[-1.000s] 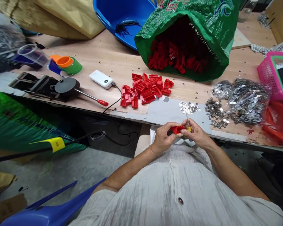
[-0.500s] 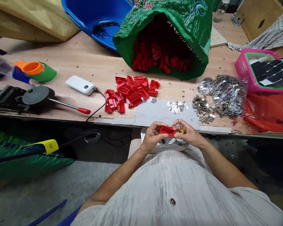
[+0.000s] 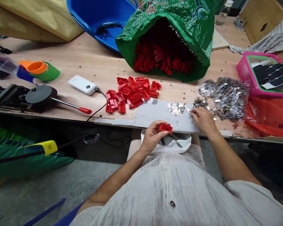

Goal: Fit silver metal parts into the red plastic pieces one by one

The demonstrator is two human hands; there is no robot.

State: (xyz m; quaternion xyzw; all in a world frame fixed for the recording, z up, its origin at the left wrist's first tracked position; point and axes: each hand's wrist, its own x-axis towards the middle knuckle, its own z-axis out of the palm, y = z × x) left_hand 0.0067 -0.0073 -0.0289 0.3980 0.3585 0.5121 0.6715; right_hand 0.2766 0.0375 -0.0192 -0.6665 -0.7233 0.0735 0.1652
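My left hand point(image 3: 153, 136) grips a red plastic housing point(image 3: 165, 127) between thumb and fingers, just off the table's front edge. The housing is a small open box, tilted, its far side partly behind my fingertips. My right hand point(image 3: 204, 121) rests over the right end of the grey mat point(image 3: 153, 113), thumb and fingertips drawn together. What lies in those fingers, if anything, cannot be made out. Right beyond them is a heap of small dark metal pieces point(image 3: 200, 102). A pile of shiny flat metal pieces point(image 3: 178, 108) lies on the mat to their left.
Loose red housings point(image 3: 132, 92) lie left of the mat. More fill a green sack point(image 3: 124, 40) behind. Bagged metal parts point(image 3: 231, 97), a pink basket point(image 3: 244, 69) and red plastic bag point(image 3: 261, 116) stand right. Left are a power bank point(image 3: 82, 84) and a lever press point(image 3: 41, 94).
My right hand has left the red housing and moved right to the metal pieces. The yellow-banded tool it held no longer shows. My left hand keeps the housing, now turned.
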